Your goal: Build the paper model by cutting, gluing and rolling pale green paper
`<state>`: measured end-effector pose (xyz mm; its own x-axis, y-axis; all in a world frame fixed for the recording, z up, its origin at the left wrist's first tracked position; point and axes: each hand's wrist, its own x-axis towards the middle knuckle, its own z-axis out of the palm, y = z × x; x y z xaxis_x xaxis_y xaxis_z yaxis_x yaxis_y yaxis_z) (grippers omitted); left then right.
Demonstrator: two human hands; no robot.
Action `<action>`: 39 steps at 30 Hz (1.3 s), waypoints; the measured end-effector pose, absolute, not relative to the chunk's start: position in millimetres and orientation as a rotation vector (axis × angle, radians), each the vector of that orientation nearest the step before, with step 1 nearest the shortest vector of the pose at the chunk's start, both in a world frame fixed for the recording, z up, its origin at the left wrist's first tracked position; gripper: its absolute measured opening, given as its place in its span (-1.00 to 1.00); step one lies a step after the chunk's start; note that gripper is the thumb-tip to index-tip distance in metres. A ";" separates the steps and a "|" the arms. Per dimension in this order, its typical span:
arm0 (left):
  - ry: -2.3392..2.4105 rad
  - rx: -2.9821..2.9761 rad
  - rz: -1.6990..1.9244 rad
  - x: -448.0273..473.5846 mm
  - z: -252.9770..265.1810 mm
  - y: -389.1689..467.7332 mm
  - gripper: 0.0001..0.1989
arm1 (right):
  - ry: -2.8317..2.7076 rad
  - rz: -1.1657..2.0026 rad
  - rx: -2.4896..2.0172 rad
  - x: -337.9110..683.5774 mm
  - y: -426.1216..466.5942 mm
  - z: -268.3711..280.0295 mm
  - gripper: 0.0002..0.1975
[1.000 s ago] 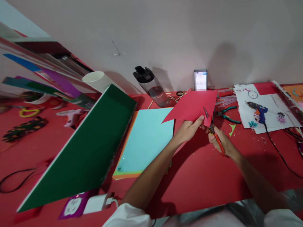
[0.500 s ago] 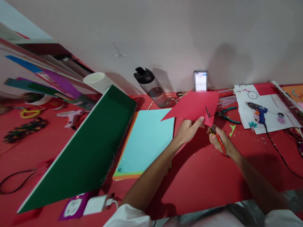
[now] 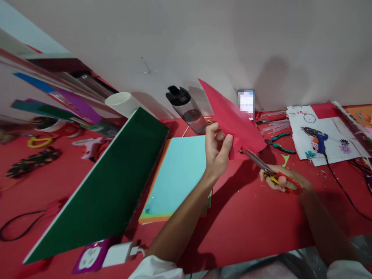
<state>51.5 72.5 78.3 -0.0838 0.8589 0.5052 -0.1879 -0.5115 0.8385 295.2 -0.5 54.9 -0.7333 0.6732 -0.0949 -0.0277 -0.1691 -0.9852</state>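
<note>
My left hand [image 3: 217, 150] pinches a sheet of red paper [image 3: 232, 120] by its lower left part, thumb in front. The sheet is raised and tilted, one corner pointing up to the left. In my right hand [image 3: 280, 179] is a pair of scissors [image 3: 261, 162] with red and yellow handles, fingers closed round the loops. The blades point left, their tips at the lower edge of the red paper. Whether they grip the paper there I cannot tell. Below my left hand lies a stack of coloured paper [image 3: 180, 170] with light blue on top.
A dark green board [image 3: 110, 186] leans at left. Behind stand a water bottle [image 3: 188, 110] and a phone [image 3: 246, 104]. Pliers [image 3: 280, 142] and a blue glue gun [image 3: 319, 140] with a trailing cord lie at right. A white charger [image 3: 118, 254] sits near the front left.
The red paper has turned and swung upward in my left hand, which moved a little left. My right hand drew the scissors back to the right and down, their blades now below the sheet.
</note>
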 end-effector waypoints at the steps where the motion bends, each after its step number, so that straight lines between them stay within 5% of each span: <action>1: 0.750 1.360 1.668 49.3 81.8 72.7 -0.64 | -1.623 2.006 -0.700 300.6 -0.7 55.3 -0.12; 7: 0.489 1.109 1.103 28.3 91.5 67.9 -0.64 | -1.533 2.411 -0.385 324.6 -0.2 50.0 0.00; 16: 0.763 1.396 0.485 19.6 85.4 85.8 -0.59 | -1.376 2.222 -0.226 305.4 -0.9 50.2 0.00; 30: 1.316 2.128 0.613 -0.2 66.5 102.3 -0.53 | -1.384 1.951 -0.712 287.6 2.6 13.3 -0.09; 39: 1.493 2.057 0.664 -0.2 86.0 102.8 -0.85 | -1.503 2.018 -0.963 277.2 0.3 44.0 -0.34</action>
<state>-0.2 102.8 86.0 0.2765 0.9568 0.0902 0.7081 -0.2663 0.6540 277.2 0.3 44.0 -0.6586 0.7032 -0.2679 0.0550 -0.3102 -0.9491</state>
